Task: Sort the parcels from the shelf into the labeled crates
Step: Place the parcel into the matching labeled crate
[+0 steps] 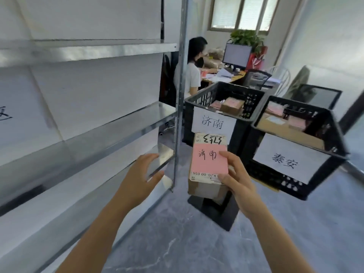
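Parcel [208, 166] in your right hand [237, 180]: thumb across pink label, fingers wrapped round right edge, box held upright in air ahead of black crate [224, 107] labelled 济南. Pink label reads same characters. Your left hand [137, 180] empty, fingers spread and loosely curled, just beside metal shelf [98, 125] post, not touching parcel. Second crate [307, 138], labelled 泰安, stands to right, parcels inside both.
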